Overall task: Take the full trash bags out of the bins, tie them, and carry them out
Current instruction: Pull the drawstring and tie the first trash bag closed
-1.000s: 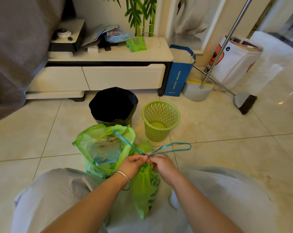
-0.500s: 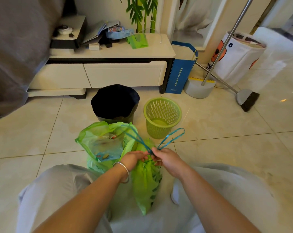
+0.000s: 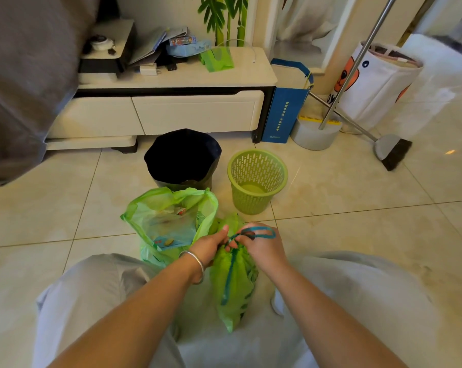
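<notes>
Between my knees stands a green trash bag [image 3: 232, 285] gathered at its neck, with a teal drawstring [image 3: 261, 232]. My left hand [image 3: 208, 248] grips the bunched neck of this bag. My right hand [image 3: 261, 248] pinches the drawstring, whose loop lies across its back. A second green trash bag [image 3: 168, 221] stands open to the left, trash showing inside. Behind the bags sit a bin lined with a black bag [image 3: 183, 158] and a bare green mesh bin [image 3: 256, 179].
A white low cabinet [image 3: 171, 107] with clutter runs along the back. A blue paper bag [image 3: 285, 102], a broom and dustpan [image 3: 391, 150], a metal pole on a round base [image 3: 317, 131] and a white laundry bag [image 3: 378, 78] stand at the right. Grey fabric [image 3: 25, 75] hangs at left.
The drawstring loop, stretched out to the right a second ago, has been drawn in and now lies over my right hand. Both hands stay at the bag's neck.
</notes>
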